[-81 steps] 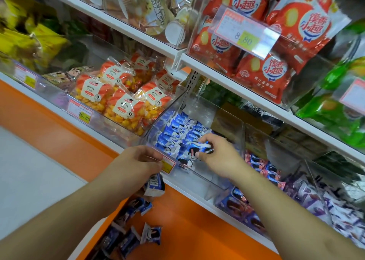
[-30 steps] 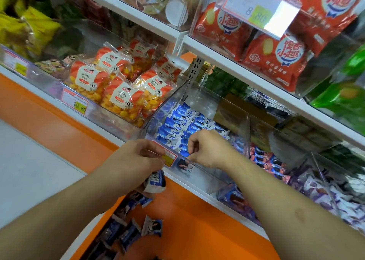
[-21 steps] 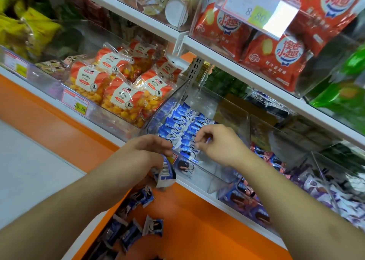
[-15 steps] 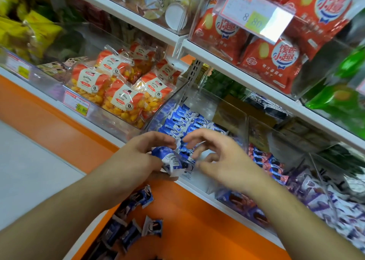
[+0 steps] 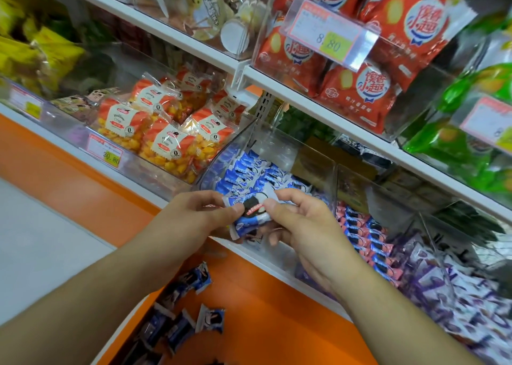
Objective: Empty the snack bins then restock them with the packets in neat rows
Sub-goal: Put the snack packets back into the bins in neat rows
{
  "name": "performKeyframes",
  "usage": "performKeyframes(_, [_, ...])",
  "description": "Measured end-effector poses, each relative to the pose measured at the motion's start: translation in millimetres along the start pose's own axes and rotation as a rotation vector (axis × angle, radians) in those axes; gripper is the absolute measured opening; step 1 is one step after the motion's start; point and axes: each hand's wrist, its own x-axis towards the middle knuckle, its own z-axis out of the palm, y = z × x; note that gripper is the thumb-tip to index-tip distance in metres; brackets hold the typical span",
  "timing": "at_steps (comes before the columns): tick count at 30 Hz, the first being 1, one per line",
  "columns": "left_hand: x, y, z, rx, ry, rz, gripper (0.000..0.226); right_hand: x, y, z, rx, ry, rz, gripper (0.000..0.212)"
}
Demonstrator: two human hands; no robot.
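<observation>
A clear plastic snack bin on the lower shelf holds blue cookie packets lined up in rows along its left side. Just in front of the bin's front wall, my left hand and my right hand both pinch blue cookie packets: the top one shows a dark cookie picture, and another sits under it. Several loose blue packets lie on the orange ledge below my arms.
Left of the bin are bags of yellow corn snacks with a price tag. To the right, bins hold pink packets and purple packets. Red bags fill the shelf above.
My left hand rose from below the shelf edge with its packet to the bin's front. My right hand came out of the bin and now grips the packets together with the left.
</observation>
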Motion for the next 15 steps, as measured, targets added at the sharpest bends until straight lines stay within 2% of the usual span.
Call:
performKeyframes(3, [4,-4,4,-0.058,-0.011,-0.007,0.031,-2,1,-3,-0.084,-0.057,-0.046,0.03])
performKeyframes(6, [6,-7,7,-0.011,-0.018,0.036,0.016,-7,-1,-9,-0.136,-0.054,-0.092,0.031])
performKeyframes(12, [4,-11,16,0.37,-0.016,0.24,0.016,-20,0,-23,-0.507,-0.027,-0.188,0.034])
performKeyframes(15, [6,-14,17,0.519,0.057,0.261,0.016,-21,13,-49,-0.786,0.111,-0.293,0.04])
